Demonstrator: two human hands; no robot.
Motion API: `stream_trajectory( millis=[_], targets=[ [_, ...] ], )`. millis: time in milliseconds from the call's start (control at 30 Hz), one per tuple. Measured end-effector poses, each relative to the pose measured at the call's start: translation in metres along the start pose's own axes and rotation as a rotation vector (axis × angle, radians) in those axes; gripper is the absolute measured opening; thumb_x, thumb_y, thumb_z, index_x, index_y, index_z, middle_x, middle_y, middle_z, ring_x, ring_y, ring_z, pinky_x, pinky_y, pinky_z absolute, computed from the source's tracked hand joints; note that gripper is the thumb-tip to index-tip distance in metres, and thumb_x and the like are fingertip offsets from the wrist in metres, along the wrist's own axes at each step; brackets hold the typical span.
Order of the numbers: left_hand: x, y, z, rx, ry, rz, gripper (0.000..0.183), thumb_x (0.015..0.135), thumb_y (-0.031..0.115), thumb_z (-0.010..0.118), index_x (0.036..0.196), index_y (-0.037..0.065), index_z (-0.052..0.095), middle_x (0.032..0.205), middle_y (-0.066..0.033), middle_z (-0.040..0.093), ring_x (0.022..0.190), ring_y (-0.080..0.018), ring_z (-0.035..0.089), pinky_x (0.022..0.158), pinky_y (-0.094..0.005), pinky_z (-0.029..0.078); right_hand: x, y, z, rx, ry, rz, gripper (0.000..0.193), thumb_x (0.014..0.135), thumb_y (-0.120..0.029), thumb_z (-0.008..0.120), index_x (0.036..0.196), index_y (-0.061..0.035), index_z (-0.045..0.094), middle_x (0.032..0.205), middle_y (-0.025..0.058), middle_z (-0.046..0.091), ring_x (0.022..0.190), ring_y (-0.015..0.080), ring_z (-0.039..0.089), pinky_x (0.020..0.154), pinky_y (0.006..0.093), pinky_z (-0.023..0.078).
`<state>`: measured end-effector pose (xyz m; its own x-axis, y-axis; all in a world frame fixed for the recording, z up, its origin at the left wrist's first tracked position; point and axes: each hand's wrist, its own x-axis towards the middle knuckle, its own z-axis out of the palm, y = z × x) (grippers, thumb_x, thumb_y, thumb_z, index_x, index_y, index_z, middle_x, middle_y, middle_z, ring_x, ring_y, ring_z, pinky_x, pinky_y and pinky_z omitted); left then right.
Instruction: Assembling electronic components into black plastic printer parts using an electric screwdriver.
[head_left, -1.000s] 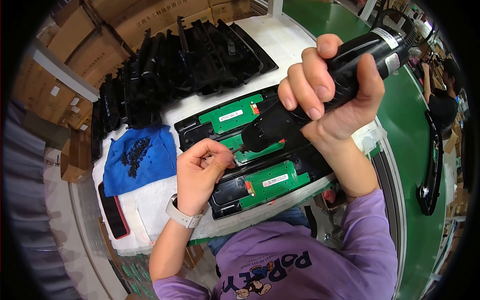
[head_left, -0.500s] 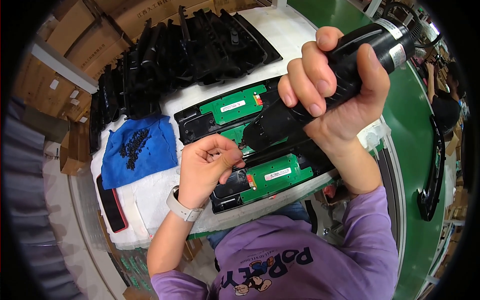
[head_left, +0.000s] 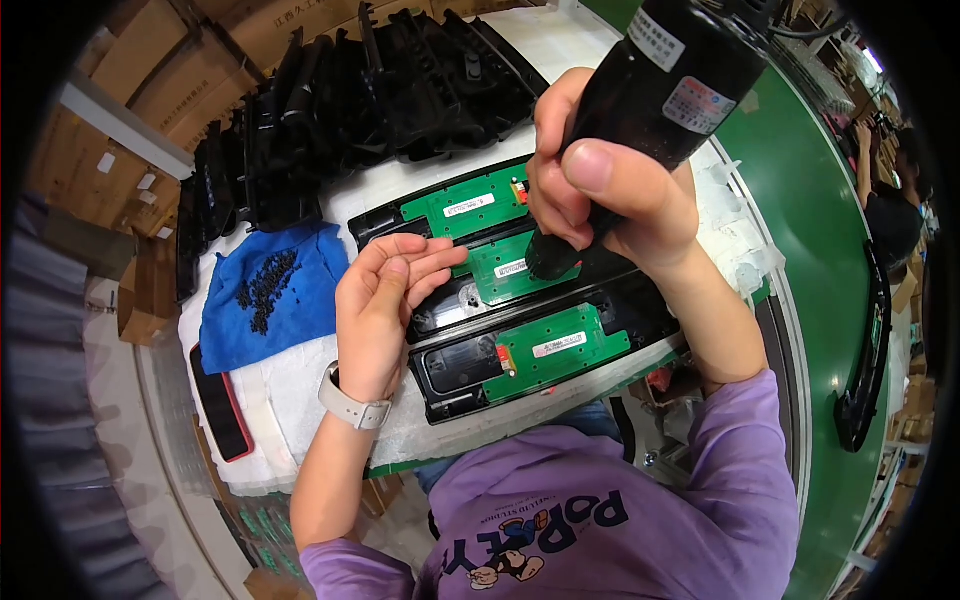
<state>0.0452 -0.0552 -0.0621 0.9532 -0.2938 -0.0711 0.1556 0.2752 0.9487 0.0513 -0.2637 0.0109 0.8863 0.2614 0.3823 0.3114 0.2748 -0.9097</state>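
Note:
My right hand (head_left: pixel 640 205) is wrapped round a black electric screwdriver (head_left: pixel 625 95), which points down with its tip end over the middle green circuit board (head_left: pixel 498 292). The bit itself is hidden. To the left, my left hand (head_left: pixel 375 300) hovers at the end of that board, fingers stretched out and the thumb lying against them. No object shows in it. That board sits in a long black plastic housing (head_left: pixel 430 318). A similar board (head_left: pixel 470 203) lies behind it, and another board (head_left: pixel 560 345) in front, each in a black housing.
On a blue cloth (head_left: pixel 315 320) at the left lies a pile of small black screws (head_left: pixel 262 290). Beside it is a red-edged phone (head_left: pixel 222 405). Several black plastic housings (head_left: pixel 400 90) are stacked at the back. A long black part (head_left: pixel 865 340) rests on the green surface at the right.
The screwdriver has tilted more upright, and its tip has moved right along the middle board. My left hand has drawn back left, its pinched fingers now straightened.

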Motion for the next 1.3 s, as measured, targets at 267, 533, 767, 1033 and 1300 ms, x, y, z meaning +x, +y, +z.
stream_trajectory(
  millis=[267,533,767,1033,1300],
  targets=[
    [-0.001,0.0,0.001,0.027,-0.052,-0.079,0.021,0.097,0.02,0.037,0.1,0.001,0.046,0.07,-0.0099,0.06,0.054,-0.0144,0.059,0.047,-0.0207,0.044,0.003,-0.006,0.016,-0.099,-0.065,-0.006,0.016,0.067,-0.006,0.072,0.072,-0.0015,0.057,0.065,0.0018,0.06,0.058,0.0069,0.056,0.052,0.0214,0.044],
    [-0.001,0.001,0.005,0.071,-0.054,-0.099,0.012,0.094,0.015,0.046,0.095,0.004,0.049,0.056,0.0024,0.044,0.046,-0.0027,0.031,0.041,-0.0176,0.023,-0.001,-0.001,0.015,-0.081,-0.053,-0.077,0.021,0.067,-0.009,0.07,0.077,-0.0009,0.053,0.06,0.003,0.055,0.049,0.0068,0.051,0.045,0.0202,0.04],
    [-0.003,0.005,0.005,0.034,-0.047,-0.02,0.009,0.09,0.011,0.053,0.091,0.002,0.052,0.069,-0.0079,0.061,0.049,-0.0045,0.047,0.044,-0.0153,0.034,0.002,-0.003,-0.003,0.52,-0.069,-0.367,0.025,0.086,-0.023,0.048,0.091,0.0014,0.05,0.056,0.0042,0.045,0.039,0.0125,0.041,0.041,0.0262,0.037],
    [-0.01,0.004,0.012,0.136,-0.126,-0.042,0.009,0.085,0.009,0.061,0.084,0.001,0.058,0.071,-0.005,0.062,0.052,-0.0035,0.05,0.048,-0.0147,0.037,-0.009,-0.005,-0.015,0.548,-0.136,-0.324,0.039,0.089,-0.04,0.039,0.103,-0.0049,0.047,0.063,-0.0008,0.045,0.047,0.0102,0.043,0.058,0.0303,0.041],
    [-0.009,0.002,0.011,0.125,-0.164,-0.067,0.007,0.082,0.004,0.063,0.083,-0.001,0.059,0.071,-0.0057,0.062,0.052,-0.0038,0.05,0.048,-0.0148,0.039,-0.009,-0.004,-0.011,0.522,-0.144,-0.298,0.039,0.09,-0.041,0.038,0.103,-0.005,0.048,0.064,-0.0004,0.045,0.046,0.0103,0.042,0.058,0.0307,0.04]
  ],
)
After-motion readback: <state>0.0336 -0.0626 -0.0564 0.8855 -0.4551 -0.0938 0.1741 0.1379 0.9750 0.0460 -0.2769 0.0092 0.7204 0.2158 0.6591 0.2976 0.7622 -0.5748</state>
